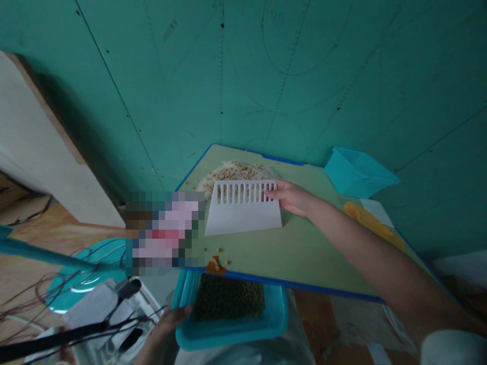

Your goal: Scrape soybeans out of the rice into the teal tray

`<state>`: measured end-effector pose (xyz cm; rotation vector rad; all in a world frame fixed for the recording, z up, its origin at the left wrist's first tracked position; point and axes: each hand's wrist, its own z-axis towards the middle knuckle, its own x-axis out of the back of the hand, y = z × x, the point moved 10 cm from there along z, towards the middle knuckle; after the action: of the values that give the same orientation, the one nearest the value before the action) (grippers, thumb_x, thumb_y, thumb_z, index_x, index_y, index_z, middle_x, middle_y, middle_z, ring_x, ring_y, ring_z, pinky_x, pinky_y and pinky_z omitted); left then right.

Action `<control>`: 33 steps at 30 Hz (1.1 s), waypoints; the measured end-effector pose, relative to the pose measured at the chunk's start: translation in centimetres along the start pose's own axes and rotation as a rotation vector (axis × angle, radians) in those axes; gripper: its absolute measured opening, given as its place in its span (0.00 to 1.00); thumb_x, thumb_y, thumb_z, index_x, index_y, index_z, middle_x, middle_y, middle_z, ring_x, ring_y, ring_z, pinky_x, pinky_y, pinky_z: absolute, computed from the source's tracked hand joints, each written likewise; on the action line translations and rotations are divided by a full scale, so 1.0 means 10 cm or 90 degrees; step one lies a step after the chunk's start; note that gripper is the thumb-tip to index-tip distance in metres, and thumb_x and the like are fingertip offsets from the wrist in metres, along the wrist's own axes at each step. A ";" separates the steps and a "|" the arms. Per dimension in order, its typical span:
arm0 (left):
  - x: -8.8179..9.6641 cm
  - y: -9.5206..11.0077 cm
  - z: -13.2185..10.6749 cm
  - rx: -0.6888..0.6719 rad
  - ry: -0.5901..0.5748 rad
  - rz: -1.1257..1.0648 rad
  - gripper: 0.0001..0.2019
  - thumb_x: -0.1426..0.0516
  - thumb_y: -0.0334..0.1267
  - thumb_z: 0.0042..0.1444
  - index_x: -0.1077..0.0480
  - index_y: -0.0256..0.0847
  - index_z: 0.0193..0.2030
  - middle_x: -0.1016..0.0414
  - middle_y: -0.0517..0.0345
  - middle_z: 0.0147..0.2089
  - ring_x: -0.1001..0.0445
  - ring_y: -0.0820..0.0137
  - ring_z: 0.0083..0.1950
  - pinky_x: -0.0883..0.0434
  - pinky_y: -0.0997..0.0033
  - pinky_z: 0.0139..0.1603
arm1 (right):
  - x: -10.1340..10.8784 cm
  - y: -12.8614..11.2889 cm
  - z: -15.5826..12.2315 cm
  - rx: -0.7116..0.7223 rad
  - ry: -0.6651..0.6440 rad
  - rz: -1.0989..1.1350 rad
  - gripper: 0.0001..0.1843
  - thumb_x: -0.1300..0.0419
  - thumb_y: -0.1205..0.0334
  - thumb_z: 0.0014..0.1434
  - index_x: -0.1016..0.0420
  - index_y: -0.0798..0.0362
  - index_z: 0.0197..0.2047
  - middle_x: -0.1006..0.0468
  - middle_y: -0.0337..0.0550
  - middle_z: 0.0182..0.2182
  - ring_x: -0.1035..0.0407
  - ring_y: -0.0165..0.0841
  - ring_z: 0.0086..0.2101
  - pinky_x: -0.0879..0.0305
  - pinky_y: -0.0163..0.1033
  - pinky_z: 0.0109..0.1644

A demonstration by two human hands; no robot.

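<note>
My right hand grips the right end of a white slotted scraper, its fingers at the slots. The scraper stands tilted over the small table, its slotted edge uppermost. Just behind it lies a heap of white powder or fine grain mixed with yellow-brown kernels. Below the table's front edge, my left hand holds the left rim of a turquoise tray. Small green beans or pellets fill much of the tray's bottom. The lower fingers of my left hand are hidden.
The pale table has a blue edge and abuts a green wall. A turquoise open container and an orange cloth-like piece lie at right. A few kernels sit by the front edge. Left are a blurred-out item, a turquoise stool and cables.
</note>
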<state>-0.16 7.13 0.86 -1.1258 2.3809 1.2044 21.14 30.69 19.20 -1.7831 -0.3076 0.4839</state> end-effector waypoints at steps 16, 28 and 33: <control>-0.07 0.35 -0.13 0.012 -0.020 0.043 0.13 0.29 0.38 0.30 0.19 0.45 0.28 0.16 0.60 0.40 0.31 0.48 0.57 0.31 0.59 0.55 | -0.19 0.32 -0.25 -0.018 0.047 0.064 0.16 0.31 0.65 0.40 0.28 0.52 0.34 0.22 0.34 0.26 0.29 0.29 0.28 0.37 0.36 0.36; -0.17 0.26 -0.07 0.036 -0.100 0.000 0.13 0.35 0.34 0.44 0.20 0.46 0.39 0.16 0.60 0.39 0.29 0.53 0.56 0.34 0.58 0.58 | -0.29 0.44 -0.51 -0.035 0.090 0.096 0.17 0.30 0.61 0.40 0.29 0.53 0.34 0.22 0.35 0.26 0.31 0.29 0.28 0.38 0.36 0.36; -0.26 0.20 -0.12 0.062 -0.085 -0.030 0.16 0.34 0.32 0.43 0.21 0.46 0.41 0.17 0.61 0.42 0.31 0.54 0.58 0.35 0.61 0.58 | -0.29 0.48 -0.59 -0.023 0.100 0.105 0.17 0.30 0.61 0.41 0.30 0.52 0.34 0.22 0.36 0.28 0.31 0.29 0.29 0.39 0.36 0.37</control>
<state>0.27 8.31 4.19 -1.0326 2.2741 1.0989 21.25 23.07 16.30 -1.8783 -0.0602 0.4542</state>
